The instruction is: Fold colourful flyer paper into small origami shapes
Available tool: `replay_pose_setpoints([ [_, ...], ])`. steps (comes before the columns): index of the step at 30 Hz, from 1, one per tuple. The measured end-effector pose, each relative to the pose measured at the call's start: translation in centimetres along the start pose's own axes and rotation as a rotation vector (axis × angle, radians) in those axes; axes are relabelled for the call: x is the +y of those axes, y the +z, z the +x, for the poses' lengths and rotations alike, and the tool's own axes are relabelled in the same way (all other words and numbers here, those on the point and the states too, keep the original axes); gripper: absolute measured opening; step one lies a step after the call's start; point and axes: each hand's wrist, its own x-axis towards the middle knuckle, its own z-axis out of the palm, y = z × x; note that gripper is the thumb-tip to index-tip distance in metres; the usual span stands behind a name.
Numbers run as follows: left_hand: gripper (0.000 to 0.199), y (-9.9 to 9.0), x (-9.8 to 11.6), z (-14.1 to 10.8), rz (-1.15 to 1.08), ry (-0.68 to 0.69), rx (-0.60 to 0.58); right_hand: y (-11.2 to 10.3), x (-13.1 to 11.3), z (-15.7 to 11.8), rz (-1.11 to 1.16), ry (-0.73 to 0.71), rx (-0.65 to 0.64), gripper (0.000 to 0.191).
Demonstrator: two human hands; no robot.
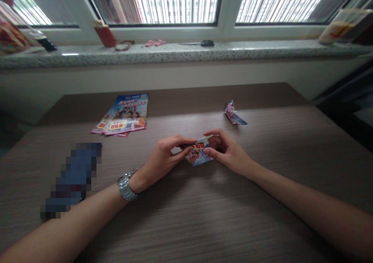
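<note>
Between my two hands is a small folded flyer, printed in red, yellow and blue. My left hand, with a metal watch on its wrist, pinches the flyer's left side between thumb and fingers. On the opposite side, my right hand grips it with the thumb in front and the fingers behind. The flyer is held just over the table top, and part of its back is hidden by my fingers. Farther off to the right stands a folded paper shape with similar print.
A fanned stack of flyers lies at the back left of the wooden table. A blurred-out dark blue object lies beside my left forearm. On the stone sill are scissors, pink pieces and a red container.
</note>
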Motion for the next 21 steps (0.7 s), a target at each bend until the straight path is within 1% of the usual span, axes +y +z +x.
replay_pose_setpoints([
  [3, 0.024, 0.01, 0.02, 0.00, -0.020, -0.005, -0.010, 0.08, 0.03, 0.01, 0.031, 0.066, 0.011, 0.033],
  [6, 0.021, 0.07, 0.29, -0.04, -0.041, -0.018, -0.013, 0.15, -0.07, 0.01, 0.009, 0.099, 0.047, 0.028],
  [9, 0.021, 0.21, 0.60, -0.08, -0.096, -0.061, -0.008, 0.16, -0.25, 0.01, -0.014, 0.097, 0.080, 0.028],
  [14, 0.028, 0.44, 0.65, 0.01, -0.262, -0.199, -0.003, 0.05, -0.32, 0.02, -0.025, 0.081, 0.139, 0.029],
  [17, 0.024, 0.42, 0.49, 0.13, -0.336, -0.261, -0.007, 0.02, -0.21, 0.05, -0.003, 0.076, 0.156, 0.029],
  [21, 0.019, 0.27, 0.46, 0.19, -0.372, -0.294, 0.000, 0.06, -0.19, 0.05, 0.008, 0.071, 0.157, 0.029],
])
